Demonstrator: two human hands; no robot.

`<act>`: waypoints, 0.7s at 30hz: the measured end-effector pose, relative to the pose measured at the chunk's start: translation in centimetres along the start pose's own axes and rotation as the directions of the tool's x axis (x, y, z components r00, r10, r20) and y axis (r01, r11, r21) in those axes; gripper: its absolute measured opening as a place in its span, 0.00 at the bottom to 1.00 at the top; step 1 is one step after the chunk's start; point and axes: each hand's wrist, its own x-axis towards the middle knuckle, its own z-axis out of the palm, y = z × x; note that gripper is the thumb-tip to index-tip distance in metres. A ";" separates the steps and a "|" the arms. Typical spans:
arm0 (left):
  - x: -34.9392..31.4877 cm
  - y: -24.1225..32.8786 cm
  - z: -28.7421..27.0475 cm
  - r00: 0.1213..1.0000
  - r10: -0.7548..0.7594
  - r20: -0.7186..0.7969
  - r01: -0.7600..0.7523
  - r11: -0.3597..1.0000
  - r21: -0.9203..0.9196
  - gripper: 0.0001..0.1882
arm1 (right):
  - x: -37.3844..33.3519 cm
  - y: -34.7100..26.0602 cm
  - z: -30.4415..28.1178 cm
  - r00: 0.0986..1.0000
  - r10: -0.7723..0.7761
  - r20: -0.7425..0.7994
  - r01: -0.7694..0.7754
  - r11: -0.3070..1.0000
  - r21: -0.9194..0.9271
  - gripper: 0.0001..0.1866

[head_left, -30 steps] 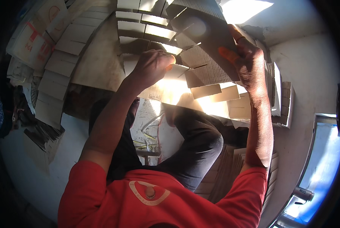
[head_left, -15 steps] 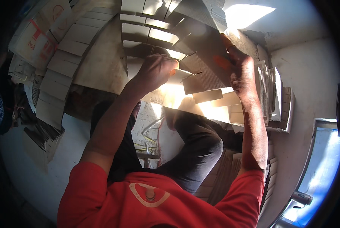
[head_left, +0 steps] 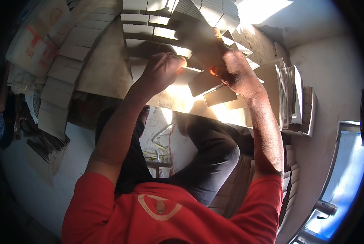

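Observation:
My left hand (head_left: 161,72), with orange covers on its fingertips, is closed in a pinch at the edge of a pale cardboard strip (head_left: 137,69). Just to its right, my right hand (head_left: 234,70) also wears orange finger covers. It is closed on a corrugated cardboard sheet (head_left: 194,34), which stands tilted and shaded between the hands. A small cardboard flap (head_left: 220,96) sticks out below the right hand. Beyond the left hand, rows of cardboard strips (head_left: 137,30) lie across the work surface. The fingertips' exact hold is partly hidden by shadow and glare.
Upright cardboard sheets (head_left: 286,95) are stacked at the right by the wall. A long row of overlapping cardboard pieces (head_left: 64,67) runs along the left, beside a carton with red marks (head_left: 37,46). My knees are under the board's near edge (head_left: 165,103). A blue-paned door (head_left: 340,179) is at far right.
My right hand has moved left toward my left hand, bringing the corrugated sheet with it and turning it. The stacks behind it now show more. My left hand has barely shifted.

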 end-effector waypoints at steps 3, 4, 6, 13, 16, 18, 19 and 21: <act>-0.1 0.0 -0.2 0.995 -0.063 0.077 0.066 0.997 -0.040 0.09 | -0.2 -0.4 0.8 0.997 -0.057 -0.042 0.056 0.998 -0.033 0.13; -0.2 -0.2 0.1 0.997 -0.061 0.049 0.064 0.997 -0.052 0.09 | -0.1 -0.6 0.9 0.996 -0.071 -0.053 0.069 0.997 -0.041 0.08; -0.4 -0.5 0.3 0.999 -0.045 0.007 0.045 0.997 -0.066 0.09 | 0.1 -1.5 -0.2 0.995 0.081 0.060 -0.089 0.984 0.151 0.06; -0.1 0.2 -0.2 0.990 -0.083 0.113 0.089 0.995 -0.045 0.09 | -0.2 0.2 3.8 0.969 0.068 0.237 -0.071 0.998 0.002 0.38; -0.3 -0.6 0.2 0.988 -0.073 0.134 0.082 0.995 -0.060 0.08 | -1.3 0.1 6.8 0.988 0.024 0.152 0.011 0.973 -0.229 0.49; -0.4 -0.7 0.2 0.991 -0.070 0.115 0.075 0.996 -0.040 0.08 | -1.9 -0.2 5.2 0.996 0.028 0.080 -0.020 0.995 -0.099 0.43; -0.5 -0.4 0.1 0.993 -0.070 0.098 0.072 0.997 -0.013 0.09 | -2.5 0.1 4.6 0.997 0.053 -0.063 -0.056 0.997 -0.046 0.39; 0.1 0.7 -0.2 0.993 -0.052 0.108 0.045 0.997 0.067 0.10 | -4.3 2.6 3.8 0.901 0.122 -0.416 -0.142 0.990 -0.017 0.27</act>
